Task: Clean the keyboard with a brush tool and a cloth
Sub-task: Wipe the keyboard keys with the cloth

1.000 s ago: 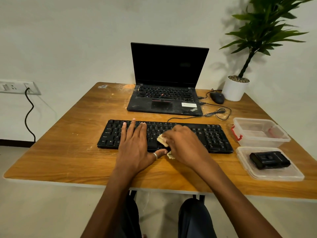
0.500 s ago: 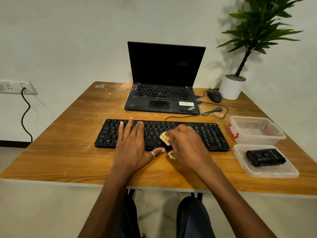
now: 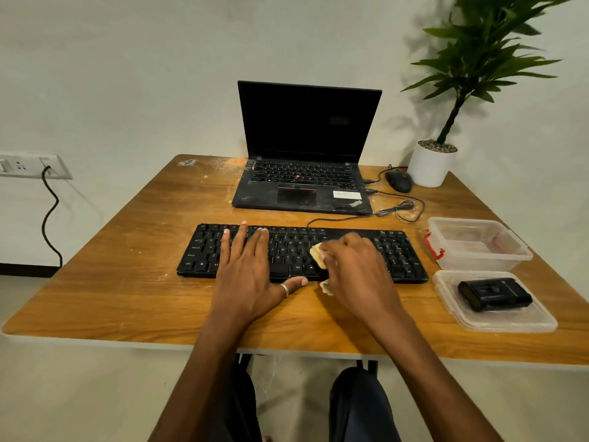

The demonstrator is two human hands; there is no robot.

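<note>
Keyboard (image 3: pixel 296 247), on the table (image 3: pixel 127 282) before the laptop (image 3: pixel 302 193): probably light and stiff, apt to slide. Steadied by left hand (image 3: pixel 247 275), fingers (image 3: pixel 243 240) straight, slightly apart, flat on the keys. Soft cloth (image 3: pixel 317 255) bunched in right hand (image 3: pixel 353 266), fingers curled round it, on middle keys.

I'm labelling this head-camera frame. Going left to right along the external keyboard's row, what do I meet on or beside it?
left hand → cloth → right hand → clear container with red clasps
</note>
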